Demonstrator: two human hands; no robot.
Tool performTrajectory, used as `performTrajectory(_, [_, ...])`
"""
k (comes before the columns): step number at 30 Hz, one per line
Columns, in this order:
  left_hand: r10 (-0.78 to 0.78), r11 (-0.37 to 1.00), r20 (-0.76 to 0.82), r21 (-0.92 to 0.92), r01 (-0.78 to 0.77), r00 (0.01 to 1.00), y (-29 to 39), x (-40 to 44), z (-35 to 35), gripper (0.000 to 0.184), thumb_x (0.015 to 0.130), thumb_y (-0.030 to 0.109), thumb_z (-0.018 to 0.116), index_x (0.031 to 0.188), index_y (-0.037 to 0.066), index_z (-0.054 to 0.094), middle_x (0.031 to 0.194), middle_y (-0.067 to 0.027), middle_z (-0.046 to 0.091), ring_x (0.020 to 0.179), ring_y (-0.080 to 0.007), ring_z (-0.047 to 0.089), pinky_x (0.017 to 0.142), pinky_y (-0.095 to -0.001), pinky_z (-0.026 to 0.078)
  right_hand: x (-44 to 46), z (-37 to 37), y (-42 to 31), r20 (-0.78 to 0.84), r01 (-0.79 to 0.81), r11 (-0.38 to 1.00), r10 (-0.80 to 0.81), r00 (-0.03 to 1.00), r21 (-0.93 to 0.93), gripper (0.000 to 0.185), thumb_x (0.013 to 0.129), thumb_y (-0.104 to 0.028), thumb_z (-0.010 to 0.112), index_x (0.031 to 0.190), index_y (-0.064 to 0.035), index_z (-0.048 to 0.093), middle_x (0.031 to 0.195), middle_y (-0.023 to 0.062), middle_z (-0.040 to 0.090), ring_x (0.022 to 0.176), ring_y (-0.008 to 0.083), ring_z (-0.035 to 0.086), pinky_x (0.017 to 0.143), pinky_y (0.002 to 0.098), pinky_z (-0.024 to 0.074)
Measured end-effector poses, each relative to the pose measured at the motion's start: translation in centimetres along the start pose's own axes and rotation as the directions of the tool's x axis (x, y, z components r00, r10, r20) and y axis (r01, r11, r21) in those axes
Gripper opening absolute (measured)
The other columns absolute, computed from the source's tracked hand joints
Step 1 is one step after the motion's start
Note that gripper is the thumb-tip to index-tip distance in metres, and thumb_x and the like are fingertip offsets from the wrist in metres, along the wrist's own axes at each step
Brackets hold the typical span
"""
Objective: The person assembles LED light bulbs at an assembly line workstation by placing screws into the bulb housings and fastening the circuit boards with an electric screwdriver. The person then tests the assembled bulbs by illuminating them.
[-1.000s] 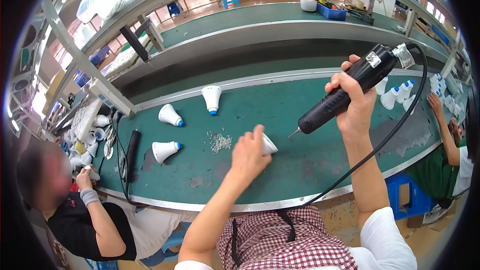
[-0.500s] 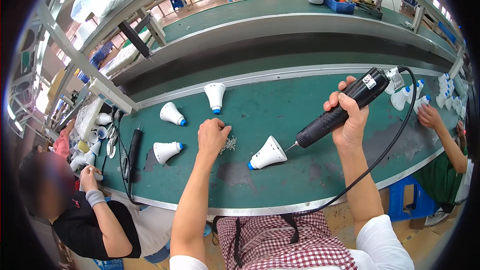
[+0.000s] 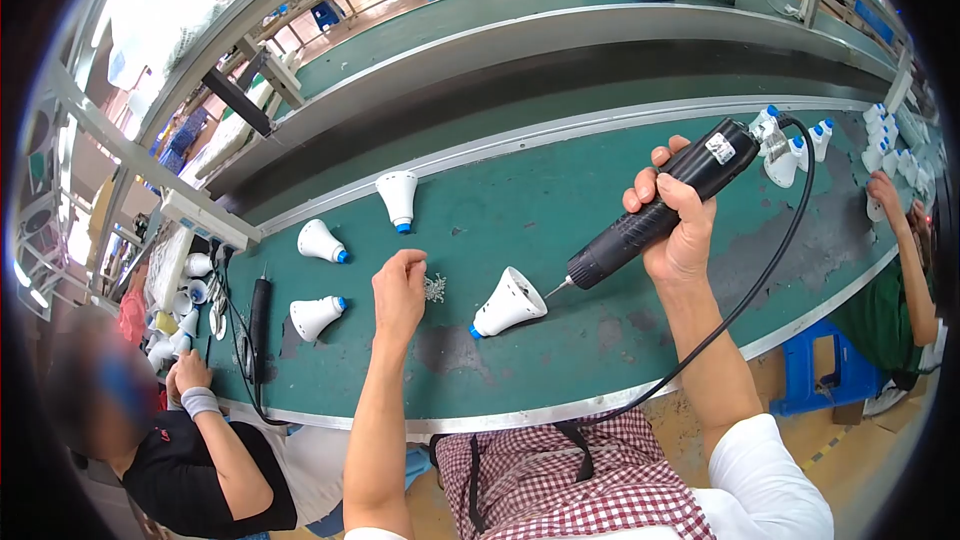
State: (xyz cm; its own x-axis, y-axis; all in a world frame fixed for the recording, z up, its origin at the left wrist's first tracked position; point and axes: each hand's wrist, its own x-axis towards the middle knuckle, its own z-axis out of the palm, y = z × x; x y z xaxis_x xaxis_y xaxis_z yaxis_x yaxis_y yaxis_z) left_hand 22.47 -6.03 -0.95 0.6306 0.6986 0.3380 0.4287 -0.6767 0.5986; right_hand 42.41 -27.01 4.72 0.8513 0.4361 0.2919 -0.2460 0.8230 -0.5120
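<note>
My right hand (image 3: 680, 225) is wrapped round a black electric screwdriver (image 3: 650, 210), tilted with its bit pointing down and left. The bit's tip is close to the open wide end of a white lamp housing (image 3: 512, 302) with a blue cap, which lies on its side; I cannot tell whether they touch. My left hand (image 3: 399, 292) is just left of a small pile of screws (image 3: 435, 288), its fingers pinched together. Whatever is between those fingertips is too small to make out. Three more white housings, among them an upper one (image 3: 398, 202), lie around the left hand.
A second black screwdriver (image 3: 260, 325) lies at the left with its cable. A co-worker sits there by piled white parts (image 3: 180, 325). Grouped housings (image 3: 785, 160) stand at the right, near another co-worker's hand (image 3: 884, 190). The screwdriver's cable (image 3: 775, 305) loops past my right forearm.
My view has shifted a little, moving the table contents left. My left fingers have drawn slightly away from the screws. The right-hand co-worker's hand has moved farther right with a housing.
</note>
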Motion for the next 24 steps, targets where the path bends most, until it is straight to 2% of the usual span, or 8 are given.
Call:
performTrajectory(4, [-0.139, 0.977, 0.007, -0.162, 0.139, 0.990, 3.3, -1.2, -0.9, 0.011, 0.077, 0.005, 0.056, 0.085, -0.002, 0.058, 0.073, -0.0104, 0.060, 0.060, -0.0144, 0.055, 0.059, -0.0275, 0.045, -0.3, 0.1, -0.5, 0.000, 0.018, 0.998, -0.018, 1.000, 0.053, 0.038, 0.070, 0.000, 0.056, 0.105, -0.0054, 0.042, 0.089, 0.0044, 0.047, 0.065, 0.0145, 0.051, 0.056, 0.0308, 0.0454])
performTrajectory(6, [-0.266, 0.644, 0.246, -0.674, 0.362, 0.932, 5.2, -2.3, -1.0, 0.010, 0.077, 0.006, 0.060, 0.084, -0.001, 0.059, 0.073, -0.0080, 0.060, 0.061, -0.0105, 0.054, 0.057, -0.0243, 0.044, -0.5, 0.4, -0.8, -0.009, -0.004, 0.988, 0.005, 1.000, 0.157, 0.037, 0.071, 0.000, 0.054, 0.105, -0.0076, 0.043, 0.090, 0.0032, 0.047, 0.065, 0.0138, 0.050, 0.056, 0.0301, 0.0452])
performTrajectory(7, [-0.237, 0.465, 0.328, -0.788, 0.403, 0.914, 6.4, -3.0, -1.0, 0.006, 0.078, 0.005, 0.059, 0.083, 0.001, 0.058, 0.075, -0.0081, 0.060, 0.063, -0.0124, 0.054, 0.057, -0.0235, 0.044, -0.7, 0.6, -0.9, -0.013, 0.006, 0.989, -0.004, 1.000, 0.148, 0.037, 0.071, 0.000, 0.054, 0.105, -0.0076, 0.043, 0.090, 0.0032, 0.047, 0.065, 0.0138, 0.050, 0.056, 0.0301, 0.0452])
performTrajectory(8, [-0.229, 0.460, 0.336, -0.790, 0.406, 0.914, 7.2, -3.7, -0.7, 0.006, 0.078, 0.005, 0.059, 0.083, 0.001, 0.058, 0.075, -0.0081, 0.060, 0.063, -0.0124, 0.054, 0.057, -0.0235, 0.044, -0.9, 0.8, -1.1, 0.019, 0.008, 0.979, -0.012, 1.000, 0.204, 0.036, 0.072, -0.001, 0.054, 0.105, -0.0086, 0.043, 0.091, 0.0028, 0.047, 0.065, 0.0135, 0.050, 0.056, 0.0300, 0.0450])
performTrajectory(10, [-0.113, 0.007, 0.495, -0.867, 0.498, 0.862, 8.6, -4.7, 0.0, 0.006, 0.080, 0.007, 0.058, 0.084, 0.004, 0.057, 0.075, -0.0059, 0.058, 0.065, -0.0140, 0.052, 0.057, -0.0237, 0.044, -1.2, 1.0, -1.5, 0.047, 0.018, 0.967, -0.031, 0.998, 0.253, 0.035, 0.073, -0.001, 0.053, 0.106, -0.0097, 0.044, 0.091, 0.0024, 0.047, 0.064, 0.0133, 0.050, 0.057, 0.0299, 0.0449])
performTrajectory(14, [-0.033, -0.224, 0.604, -0.781, 0.583, 0.796, 10.0, -5.6, 1.0, 0.006, 0.081, 0.004, 0.056, 0.086, 0.001, 0.058, 0.079, -0.0088, 0.059, 0.071, -0.0163, 0.057, 0.063, -0.0267, 0.048, -1.6, 1.4, -2.2, 0.089, 0.045, 0.957, -0.074, 0.993, 0.286, 0.034, 0.072, -0.003, 0.052, 0.105, -0.0100, 0.044, 0.092, 0.0026, 0.047, 0.063, 0.0129, 0.049, 0.056, 0.0303, 0.0448])
performTrajectory(16, [-0.039, -0.208, 0.612, -0.778, 0.592, 0.790, 10.1, -6.0, 1.7, 0.007, 0.081, 0.006, 0.056, 0.087, 0.002, 0.059, 0.078, -0.0083, 0.059, 0.071, -0.0154, 0.056, 0.062, -0.0263, 0.048, -1.8, 1.7, -2.3, 0.091, 0.089, 0.969, -0.112, 0.990, 0.229, 0.035, 0.072, -0.006, 0.054, 0.105, -0.0078, 0.042, 0.090, 0.0039, 0.041, 0.063, 0.0104, 0.044, 0.054, 0.0253, 0.0419])
performTrajectory(24, [0.037, -0.272, 0.657, -0.718, 0.640, 0.753, 9.9, -6.6, 2.8, 0.009, 0.080, 0.010, 0.058, 0.089, 0.006, 0.057, 0.079, -0.0050, 0.056, 0.069, -0.0136, 0.049, 0.060, -0.0245, 0.042, -1.7, 1.5, -2.4, 0.096, 0.105, 0.977, -0.124, 0.988, 0.185, 0.035, 0.072, -0.007, 0.054, 0.105, -0.0084, 0.042, 0.091, 0.0035, 0.042, 0.063, 0.0103, 0.044, 0.054, 0.0259, 0.0420])
